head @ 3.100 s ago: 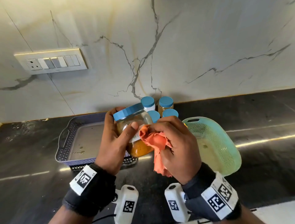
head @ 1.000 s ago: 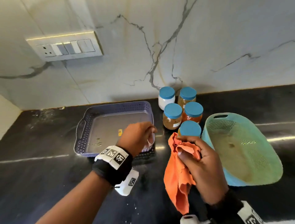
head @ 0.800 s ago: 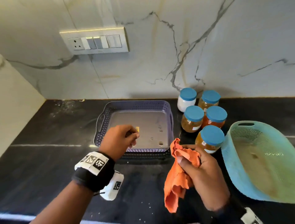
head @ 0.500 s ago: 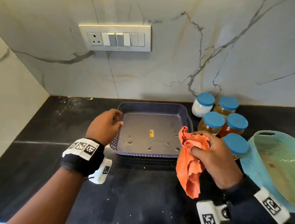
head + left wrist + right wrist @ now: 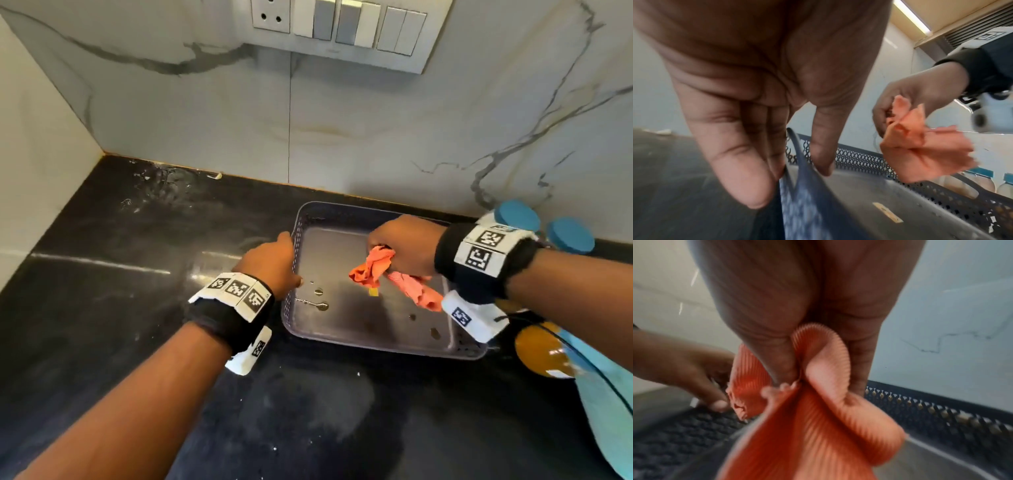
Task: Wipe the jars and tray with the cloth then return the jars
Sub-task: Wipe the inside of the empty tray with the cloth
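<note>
A purple perforated tray (image 5: pixel 342 332) lies on the black counter, with water drops and a small yellow sticker (image 5: pixel 374 292) on its bottom. My left hand (image 5: pixel 274 263) pinches the tray's left rim, thumb inside and fingers outside (image 5: pixel 789 181). My right hand (image 5: pixel 400 246) holds a bunched orange cloth (image 5: pixel 373 270) just above the tray's bottom (image 5: pixel 859 203); thumb and fingers pinch the cloth (image 5: pixel 818 434). Blue-lidded jars (image 5: pixel 570 234) stand right of the tray, partly hidden by my right wrist. One orange-filled jar (image 5: pixel 541 353) shows beside the basket.
A teal perforated basket (image 5: pixel 603 394) sits at the right edge of the counter. A switchboard (image 5: pixel 339 27) is on the marble wall behind. A side wall closes the counter on the left. Dusty black counter (image 5: pixel 137 308) stretches left and in front of the tray.
My right hand has carried the cloth left from beside the jars to over the tray. My left hand has stayed at the tray's left rim.
</note>
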`<state>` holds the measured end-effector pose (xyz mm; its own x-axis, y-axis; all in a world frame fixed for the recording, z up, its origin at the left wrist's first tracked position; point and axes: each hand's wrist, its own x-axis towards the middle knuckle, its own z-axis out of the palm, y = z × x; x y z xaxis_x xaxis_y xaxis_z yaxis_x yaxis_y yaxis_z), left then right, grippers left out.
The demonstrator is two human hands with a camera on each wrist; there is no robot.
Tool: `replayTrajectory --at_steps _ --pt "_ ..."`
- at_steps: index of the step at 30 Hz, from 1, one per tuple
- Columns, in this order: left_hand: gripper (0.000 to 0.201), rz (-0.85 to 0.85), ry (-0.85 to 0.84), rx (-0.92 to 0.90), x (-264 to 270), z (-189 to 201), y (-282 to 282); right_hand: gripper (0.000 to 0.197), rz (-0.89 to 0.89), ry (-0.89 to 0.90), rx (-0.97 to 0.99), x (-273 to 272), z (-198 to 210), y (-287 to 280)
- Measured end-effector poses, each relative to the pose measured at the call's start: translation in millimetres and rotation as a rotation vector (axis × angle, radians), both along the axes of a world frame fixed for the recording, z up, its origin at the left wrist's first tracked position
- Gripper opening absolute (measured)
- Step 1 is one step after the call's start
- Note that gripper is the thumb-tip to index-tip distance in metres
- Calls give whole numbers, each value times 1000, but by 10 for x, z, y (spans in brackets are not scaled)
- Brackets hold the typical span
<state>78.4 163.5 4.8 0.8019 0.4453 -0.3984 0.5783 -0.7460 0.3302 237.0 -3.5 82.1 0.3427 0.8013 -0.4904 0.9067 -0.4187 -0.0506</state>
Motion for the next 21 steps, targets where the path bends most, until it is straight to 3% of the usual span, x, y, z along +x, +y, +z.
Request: replayTrajectory --at_steps 5,10,12,15,18,21 --pt "44 50 -6 -142 -80 -146 -19 6 33 -129 -68 181 -291 456" --pt "47 55 -39 -256 -264 -163 12 17 28 81 -44 174 -451 581" --pt "36 71 -74 -359 -345 -185 46 22 118 100 -32 141 -483 581" --pt "26 125 -132 -471 -419 -199 93 17 200 2 32 130 -524 653" --pt "27 143 -170 -499 -447 -194 85 14 155 -72 131 109 -567 737" --pt "26 149 -183 -511 -451 -197 51 13 134 -159 95 9 -700 731"
